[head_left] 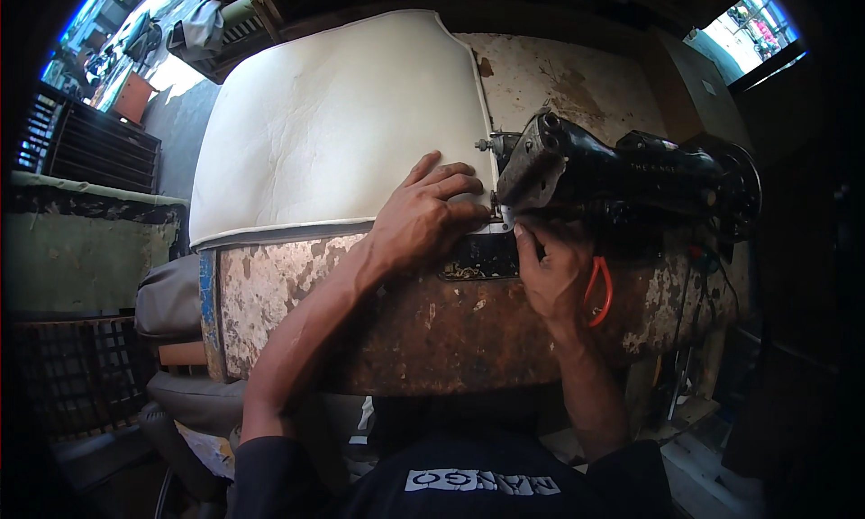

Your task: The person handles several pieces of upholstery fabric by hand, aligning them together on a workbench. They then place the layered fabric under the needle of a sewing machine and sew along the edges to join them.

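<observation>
A large white padded sheet with a raised piped edge lies on the worktable, its right corner under the black sewing machine. My left hand rests on this sheet with its fingers spread, the fingertips close to the machine's needle and presser foot. On the other side of the foot, my right hand has its thumb and fingers closed at the sheet's corner edge. The exact grip is partly hidden by the fingers. Beside the right wrist lies an orange-red looped handle, apparently of scissors.
The worktable has worn, peeling paint and a rusty brown front. Grey cushion-like pieces sit at its left side. A brown board or box stands behind the machine. Dark slatted racks are at the far left.
</observation>
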Demonstrator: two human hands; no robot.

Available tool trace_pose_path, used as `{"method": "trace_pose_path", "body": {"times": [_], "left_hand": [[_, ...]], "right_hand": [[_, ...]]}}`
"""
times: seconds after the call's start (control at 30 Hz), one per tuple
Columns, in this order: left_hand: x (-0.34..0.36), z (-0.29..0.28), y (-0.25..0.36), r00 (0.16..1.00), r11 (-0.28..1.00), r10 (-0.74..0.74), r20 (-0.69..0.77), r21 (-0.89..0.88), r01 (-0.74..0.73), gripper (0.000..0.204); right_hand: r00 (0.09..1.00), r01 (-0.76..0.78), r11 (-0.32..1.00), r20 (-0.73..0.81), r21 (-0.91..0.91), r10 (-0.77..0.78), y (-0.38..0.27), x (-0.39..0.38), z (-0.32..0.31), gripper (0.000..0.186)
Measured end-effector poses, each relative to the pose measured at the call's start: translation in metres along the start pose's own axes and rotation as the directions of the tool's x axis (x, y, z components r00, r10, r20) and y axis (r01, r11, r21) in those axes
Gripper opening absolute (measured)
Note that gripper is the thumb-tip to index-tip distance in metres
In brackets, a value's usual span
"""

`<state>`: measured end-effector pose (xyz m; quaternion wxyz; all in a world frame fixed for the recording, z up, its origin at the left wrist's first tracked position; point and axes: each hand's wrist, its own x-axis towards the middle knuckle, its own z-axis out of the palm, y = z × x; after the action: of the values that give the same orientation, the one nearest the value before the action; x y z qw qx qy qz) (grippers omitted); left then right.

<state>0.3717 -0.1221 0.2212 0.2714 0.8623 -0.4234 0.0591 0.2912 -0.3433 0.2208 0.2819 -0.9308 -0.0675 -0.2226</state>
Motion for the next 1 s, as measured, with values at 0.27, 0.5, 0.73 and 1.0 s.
{"method": "trace_pose_path", "body": {"times": [0.27,0.5,0.73,1.0], "left_hand": [[0.001,-0.001,-0.001,1.000,1.000,0.028,-0.009,0.013,-0.028,0.027],[-0.008,-0.004,-0.006,1.000,0.999,-0.025,0.009,-0.033,0.025,0.023],[0.003,0.003,-0.005,0.999,0.999,0.047,0.014,-0.026,-0.046,0.025],[0.000,-0.001,-0.006,1.000,1.000,0.006,0.013,-0.017,-0.005,0.019]], "right_hand": [[0.999,0.047,0.999,-0.016,0.018,-0.046,0.000,0.003,0.000,0.009],[0.991,-0.110,0.990,-0.069,0.088,0.116,-0.046,0.019,-0.070,0.014],[0.921,-0.372,0.761,-0.111,-0.531,0.373,0.174,0.184,-0.243,0.061],[0.793,-0.600,0.749,-0.087,-0.283,0.603,0.152,0.085,-0.271,0.057]]}}
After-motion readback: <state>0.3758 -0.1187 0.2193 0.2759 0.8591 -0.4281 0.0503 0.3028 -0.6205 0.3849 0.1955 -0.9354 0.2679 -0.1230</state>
